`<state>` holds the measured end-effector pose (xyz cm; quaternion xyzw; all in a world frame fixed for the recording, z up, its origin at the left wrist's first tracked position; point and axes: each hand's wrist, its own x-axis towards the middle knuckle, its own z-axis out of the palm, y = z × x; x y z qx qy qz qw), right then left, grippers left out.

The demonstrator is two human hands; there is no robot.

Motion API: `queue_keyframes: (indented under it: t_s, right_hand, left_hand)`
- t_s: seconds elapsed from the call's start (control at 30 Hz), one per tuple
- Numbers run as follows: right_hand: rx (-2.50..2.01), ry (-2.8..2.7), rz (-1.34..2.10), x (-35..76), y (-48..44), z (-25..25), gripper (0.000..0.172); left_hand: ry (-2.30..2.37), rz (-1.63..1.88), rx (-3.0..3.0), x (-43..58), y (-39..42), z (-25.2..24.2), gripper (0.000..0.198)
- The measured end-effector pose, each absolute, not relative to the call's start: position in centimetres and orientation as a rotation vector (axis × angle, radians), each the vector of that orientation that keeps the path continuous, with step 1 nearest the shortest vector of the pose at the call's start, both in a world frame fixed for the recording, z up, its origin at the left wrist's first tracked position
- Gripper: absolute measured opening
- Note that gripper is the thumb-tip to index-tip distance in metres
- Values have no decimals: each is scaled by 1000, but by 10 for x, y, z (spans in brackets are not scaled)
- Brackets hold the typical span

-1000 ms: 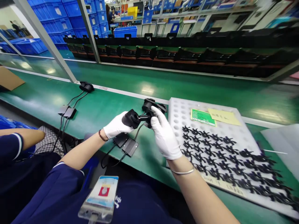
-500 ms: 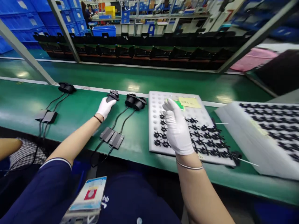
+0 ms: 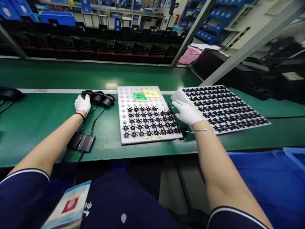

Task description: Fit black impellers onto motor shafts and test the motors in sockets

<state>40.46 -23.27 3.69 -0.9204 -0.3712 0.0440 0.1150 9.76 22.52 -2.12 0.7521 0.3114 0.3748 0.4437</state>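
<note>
Nearest, an ID badge (image 3: pixel 68 203) in a clear sleeve hangs at the person's chest, around 7 o'clock. At about 10 o'clock on the green worktop (image 3: pixel 35 127), a pair of flat black modules (image 3: pixel 82 142) lies close to the edge, their cables running up to a row of black round housings (image 3: pixel 98 98). The gloved left hand (image 3: pixel 82 104) lies curved over the nearest housing, but I cannot tell whether it grips it. Laying the modules and housings in line probably keeps the cables from tangling.

Straight ahead at 12 o'clock sits a white foam tray (image 3: pixel 126 99) with rows of round holes. Black spiked parts (image 3: pixel 150 122) fill its lower half, while the upper holes show bare. A green label (image 3: pixel 139 96) and a yellow note (image 3: pixel 150 93) rest at its top, likely to identify the batch.

At about 2 o'clock, a second foam tray (image 3: pixel 177 95) lies just beside the first, densely packed with similar black parts (image 3: pixel 226 108). The gloved right hand (image 3: pixel 187 113) is open, fingers extended, at the near corner of this tray, holding nothing visible.

Farther off, beyond the worktop, stands a pink basket (image 3: pixel 190 55).
</note>
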Motion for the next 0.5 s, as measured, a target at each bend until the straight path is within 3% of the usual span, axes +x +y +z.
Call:
queue_keyframes:
  t_s: [0.03,0.1,0.17,0.27,0.4,0.5]
  right_hand:
    - [-2719,-1189,175,411,-224,33,72]
    - [-2778,-1310,282,422,-208,28,76]
    - [-2822,-1293,347,430,-198,25,68]
    - [-2900,-1202,336,434,-194,26,53]
    - [-2855,-882,114,418,-209,37,61]
    - [-2424,-577,-166,395,-231,41,69]
  left_hand:
    - [890,1000,1912,93,211,-12,29]
    - [916,1027,2083,82,174,8,44]
    - [668,842,2288,70,130,22,52]
    - [317,447,2383,59,67,26,45]
    - [254,272,2299,64,32,11,49]
    - [227,241,2279,77,37,2,40]
